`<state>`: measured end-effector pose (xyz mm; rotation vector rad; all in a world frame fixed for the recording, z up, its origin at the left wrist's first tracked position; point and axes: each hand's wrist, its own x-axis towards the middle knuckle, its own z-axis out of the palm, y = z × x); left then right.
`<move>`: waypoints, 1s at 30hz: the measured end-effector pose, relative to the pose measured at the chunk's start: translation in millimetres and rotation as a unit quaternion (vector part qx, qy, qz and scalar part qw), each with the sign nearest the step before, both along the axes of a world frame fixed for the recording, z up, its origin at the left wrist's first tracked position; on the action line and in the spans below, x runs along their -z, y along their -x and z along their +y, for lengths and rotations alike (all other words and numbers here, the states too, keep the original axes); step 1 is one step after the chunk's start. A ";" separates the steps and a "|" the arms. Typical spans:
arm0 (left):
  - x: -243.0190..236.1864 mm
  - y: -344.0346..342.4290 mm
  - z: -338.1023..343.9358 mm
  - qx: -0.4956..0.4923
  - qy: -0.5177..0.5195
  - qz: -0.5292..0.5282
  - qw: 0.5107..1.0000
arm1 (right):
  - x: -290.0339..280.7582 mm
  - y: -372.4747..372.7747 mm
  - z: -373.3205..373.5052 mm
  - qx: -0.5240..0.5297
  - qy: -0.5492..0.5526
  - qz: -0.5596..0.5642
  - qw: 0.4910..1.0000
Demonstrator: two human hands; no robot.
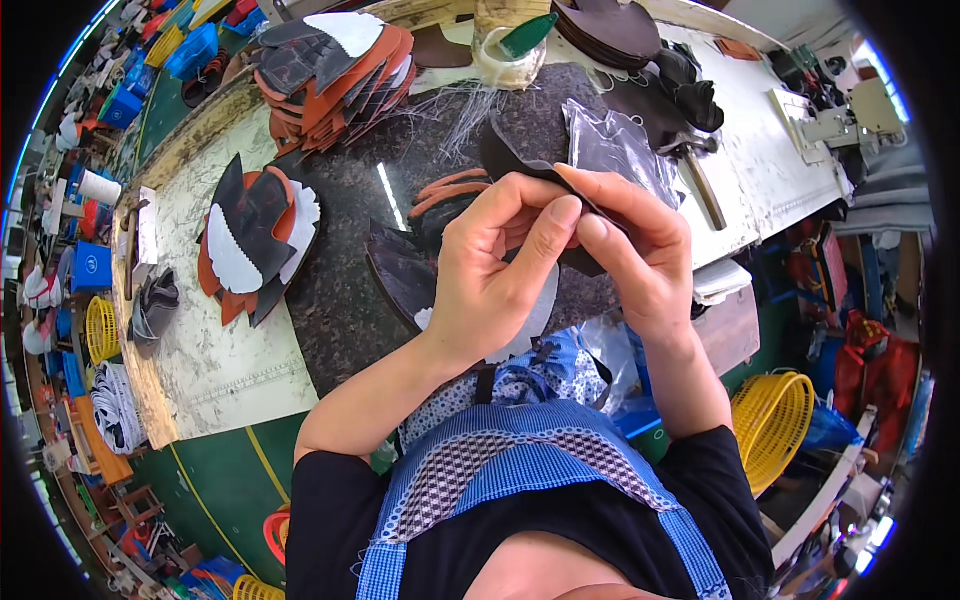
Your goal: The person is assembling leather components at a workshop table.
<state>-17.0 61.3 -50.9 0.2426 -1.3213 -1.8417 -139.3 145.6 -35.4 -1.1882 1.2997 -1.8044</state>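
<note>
My left hand [505,255] and my right hand [638,240] are raised side by side over the dark stone slab [345,290]. Thumbs and forefingers of both pinch the edge of a curved black leather piece [508,152]. It stands up beyond the fingers, and part of it is hidden behind them. Below and left of my left hand lie more dark leather pieces [395,268] on the slab, partly covered by that hand. Several orange-brown strips [450,186] lie just past the left knuckles. A clear plastic bag [622,145] sits beyond my right hand.
Cut leather pieces form a tall stack [340,85] at far left and a smaller pile [262,240] nearer. At the back stand a crusted white pot [508,68] with a green object on it and a brown stack [608,32]. A hammer [706,188] lies right; a yellow basket [770,425] stands below.
</note>
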 end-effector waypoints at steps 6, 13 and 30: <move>-7.7 -10.7 -20.5 0.056 -0.019 -0.105 0.993 | -7.3 3.2 -0.9 0.093 0.010 0.302 0.949; -0.1 -10.3 -12.4 0.053 -0.029 -0.082 0.995 | 1.4 -0.9 6.8 -0.039 -0.072 -0.151 0.985; -46.9 -29.7 17.3 0.091 0.738 0.028 0.668 | 10.4 2.9 81.6 -0.239 -0.233 -0.197 0.922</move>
